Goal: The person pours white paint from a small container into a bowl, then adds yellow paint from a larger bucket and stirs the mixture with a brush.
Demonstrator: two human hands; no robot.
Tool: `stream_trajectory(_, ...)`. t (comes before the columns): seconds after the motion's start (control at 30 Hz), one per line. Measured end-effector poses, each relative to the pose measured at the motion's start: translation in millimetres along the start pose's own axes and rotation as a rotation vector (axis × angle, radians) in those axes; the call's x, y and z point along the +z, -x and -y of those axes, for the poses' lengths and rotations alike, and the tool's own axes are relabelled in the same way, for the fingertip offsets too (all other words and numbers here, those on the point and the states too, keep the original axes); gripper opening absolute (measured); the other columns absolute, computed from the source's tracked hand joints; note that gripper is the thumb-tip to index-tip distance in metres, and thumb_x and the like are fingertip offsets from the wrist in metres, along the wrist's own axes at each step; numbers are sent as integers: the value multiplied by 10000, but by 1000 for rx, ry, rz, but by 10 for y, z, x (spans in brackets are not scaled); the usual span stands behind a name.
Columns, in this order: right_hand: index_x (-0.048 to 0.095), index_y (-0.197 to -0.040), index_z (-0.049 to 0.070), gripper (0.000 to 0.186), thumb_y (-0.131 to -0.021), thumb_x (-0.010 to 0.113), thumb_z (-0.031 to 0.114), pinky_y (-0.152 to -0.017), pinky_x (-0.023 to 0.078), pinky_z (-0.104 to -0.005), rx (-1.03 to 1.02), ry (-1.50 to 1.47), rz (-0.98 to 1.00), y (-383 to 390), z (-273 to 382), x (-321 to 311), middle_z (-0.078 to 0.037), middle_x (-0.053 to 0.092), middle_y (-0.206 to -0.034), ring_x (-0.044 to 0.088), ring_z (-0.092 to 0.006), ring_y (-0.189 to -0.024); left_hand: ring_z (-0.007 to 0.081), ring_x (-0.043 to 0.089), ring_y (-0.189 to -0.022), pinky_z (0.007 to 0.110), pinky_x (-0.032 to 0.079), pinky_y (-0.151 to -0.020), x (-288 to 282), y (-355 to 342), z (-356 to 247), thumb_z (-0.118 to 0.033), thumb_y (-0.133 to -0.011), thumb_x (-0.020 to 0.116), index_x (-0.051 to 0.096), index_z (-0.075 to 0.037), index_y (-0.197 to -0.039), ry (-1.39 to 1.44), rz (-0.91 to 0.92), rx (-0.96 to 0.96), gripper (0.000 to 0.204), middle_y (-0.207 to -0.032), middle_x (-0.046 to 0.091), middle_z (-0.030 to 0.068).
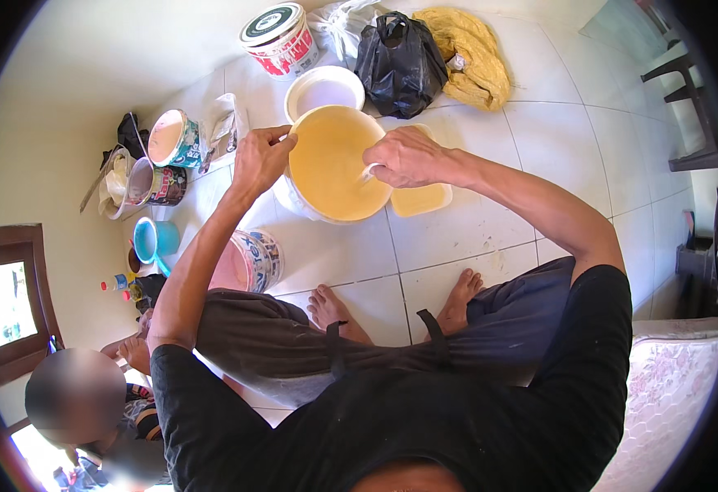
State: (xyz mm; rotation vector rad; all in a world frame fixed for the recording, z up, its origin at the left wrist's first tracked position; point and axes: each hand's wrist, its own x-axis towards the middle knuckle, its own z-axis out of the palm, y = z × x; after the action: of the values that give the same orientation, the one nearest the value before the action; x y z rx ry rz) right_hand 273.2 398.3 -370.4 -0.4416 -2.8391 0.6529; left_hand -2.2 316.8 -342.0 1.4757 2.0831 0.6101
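Observation:
A white bucket [293, 205] of yellow liquid [330, 168] stands on the floor in front of me. My left hand [264, 156] pinches its upper left rim. Inside the right half of the bucket, my right hand [404, 156] is closed on a white stirrer [366, 174], whose lower end is in the liquid. A pale yellow tray [424, 201] lies partly hidden behind the bucket's right side, and an empty-looking white basin [323, 86] sits just beyond the bucket.
Paint pails [278, 45] [175, 139], a pink-filled pail [256, 258], a blue dipper [155, 238], black bag [401, 61] and yellow sack [478, 57] surround me. Another person [133, 418] is at lower left, a mattress [670, 385] at right, a dark chair [687, 160] beyond.

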Motion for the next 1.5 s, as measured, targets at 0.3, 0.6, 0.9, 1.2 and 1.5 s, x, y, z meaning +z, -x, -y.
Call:
stream_trajectory(0.3,665,-812,9,137,-829,632,140,-599,481,-525,55,85,-116,-48,-64,142,-202,628,-655,628,-431,-634,257,718,-763,375,543,-773,-2,-7,13,-339,-891,647,757,-108,-1188,16,-10,-9,392,-832,745,165)
stream_trajectory(0.6,606,-769,19,156,-837,636,156,-580,478,-522,-36,-44,-232,-79,-101,192,-199,632,-672,636,-413,-648,245,724,-771,367,551,-776,-17,4,-49,-330,-896,650,749,-99,-1203,8,17,-26,397,-863,756,183)
stream_trajectory(0.9,627,-793,19,158,-845,644,168,-625,488,-521,-89,-38,19,-16,-107,165,-202,646,-703,641,-403,-675,160,676,-693,318,546,-678,-25,-6,-67,-297,-956,615,706,-33,-1273,45,108,13,423,-870,748,140)
stream_trajectory(1.2,619,-733,14,168,-832,634,149,-546,444,-525,-58,52,-118,-23,-271,325,-197,629,-670,612,-418,-608,161,688,-660,307,550,-667,-17,-48,15,-267,-949,629,710,-28,-1266,76,73,-10,404,-857,750,146)
stream_trajectory(1.5,607,-727,20,184,-839,646,161,-566,452,-512,-30,-160,-188,-62,-134,257,-186,644,-698,634,-403,-649,173,689,-638,316,549,-682,-7,-47,12,-286,-939,653,727,-63,-1247,111,57,-43,388,-796,744,137)
